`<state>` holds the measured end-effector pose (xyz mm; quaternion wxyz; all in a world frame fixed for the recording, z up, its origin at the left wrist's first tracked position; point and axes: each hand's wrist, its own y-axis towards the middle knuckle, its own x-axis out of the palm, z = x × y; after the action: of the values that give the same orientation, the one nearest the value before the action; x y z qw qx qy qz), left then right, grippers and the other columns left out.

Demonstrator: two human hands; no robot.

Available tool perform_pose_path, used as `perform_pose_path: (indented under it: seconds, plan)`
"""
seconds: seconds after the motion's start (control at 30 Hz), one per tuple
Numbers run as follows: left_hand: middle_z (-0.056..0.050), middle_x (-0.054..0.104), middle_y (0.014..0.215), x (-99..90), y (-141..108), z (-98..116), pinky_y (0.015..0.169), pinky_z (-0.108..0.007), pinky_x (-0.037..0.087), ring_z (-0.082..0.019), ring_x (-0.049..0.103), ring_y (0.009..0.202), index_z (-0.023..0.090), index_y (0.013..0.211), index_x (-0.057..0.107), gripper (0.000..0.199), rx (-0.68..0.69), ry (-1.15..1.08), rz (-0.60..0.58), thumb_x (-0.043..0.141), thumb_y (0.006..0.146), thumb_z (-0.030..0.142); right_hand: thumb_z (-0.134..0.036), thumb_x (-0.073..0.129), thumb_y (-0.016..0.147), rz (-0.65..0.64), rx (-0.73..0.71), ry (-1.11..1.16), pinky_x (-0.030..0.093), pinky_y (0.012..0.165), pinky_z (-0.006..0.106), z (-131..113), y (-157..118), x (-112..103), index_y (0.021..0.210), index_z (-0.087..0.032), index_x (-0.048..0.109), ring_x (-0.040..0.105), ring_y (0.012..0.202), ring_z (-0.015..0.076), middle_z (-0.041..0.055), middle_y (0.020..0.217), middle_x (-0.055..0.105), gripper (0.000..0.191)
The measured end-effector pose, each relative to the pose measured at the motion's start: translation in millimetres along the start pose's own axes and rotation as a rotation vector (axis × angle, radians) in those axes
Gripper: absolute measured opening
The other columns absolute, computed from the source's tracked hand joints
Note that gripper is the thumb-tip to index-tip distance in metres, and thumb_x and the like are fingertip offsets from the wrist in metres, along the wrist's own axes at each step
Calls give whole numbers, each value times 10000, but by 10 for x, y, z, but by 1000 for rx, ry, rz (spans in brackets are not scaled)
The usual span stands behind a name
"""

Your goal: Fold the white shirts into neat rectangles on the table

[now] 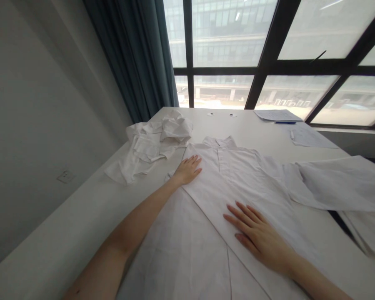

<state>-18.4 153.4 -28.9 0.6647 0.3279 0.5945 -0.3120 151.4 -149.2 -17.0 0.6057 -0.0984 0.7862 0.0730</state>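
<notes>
A white garment [218, 179] with a stand collar and a short front placket lies spread on the white table, its collar toward the window. My left hand [188, 170] rests flat on its left shoulder area, fingers spread. Lower on the right, my right hand [253, 233] lies palm down on the same cloth with its fingers apart. Between and below the hands, a long diagonal fabric edge runs from near my left hand down to the bottom right. Neither hand grips the cloth.
Crumpled white cloth [156, 143] lies at the table's left edge. More white fabric [340, 183] is at the right, its sleeve-like end near the garment. Papers [278, 115] and a blue pen [285, 123] are at the back right, by the window.
</notes>
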Motion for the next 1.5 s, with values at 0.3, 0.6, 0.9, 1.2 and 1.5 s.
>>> perform_pose_path:
  seconds: [0.3,0.6,0.9,1.2,1.5]
  plan:
    - [-119,387,1516,-90,-73,-169,1158,-346,259,-197,344,1404,108,1412,429,482,3,65,106,358,964,272,-455,393,983,-23,10,37,236,1155,531,-2,-13,-69,1494,-395,301,174,1459,251,-37,1579,241,522]
    - [-78,346,1544,-64,-622,305,1139,-502,261,-246,294,1431,257,1434,412,474,-49,55,81,380,973,362,-207,364,972,98,-24,104,275,1145,465,-231,295,-50,1405,-265,483,324,1409,192,37,1488,443,452]
    - [-65,225,1592,-75,-661,226,1163,-516,181,-242,195,1467,300,1495,299,562,-33,26,-29,317,978,521,-415,368,998,86,-100,-102,239,1143,508,-402,164,125,1522,-349,238,177,1459,259,-8,1589,211,543]
    - [-92,166,1601,-86,-629,-12,1182,-446,172,-222,154,1476,228,1514,262,637,-72,23,-56,279,972,563,-441,362,999,112,-95,-167,203,1158,450,-467,-251,134,1543,-325,118,197,1455,229,6,1591,207,607]
    - [-112,178,1597,-105,-649,-65,1176,-436,195,-225,154,1475,217,1507,278,630,-71,26,-40,288,975,555,-446,396,986,46,-72,-105,255,1156,458,-498,-605,115,1544,-335,104,229,1446,234,15,1588,206,639]
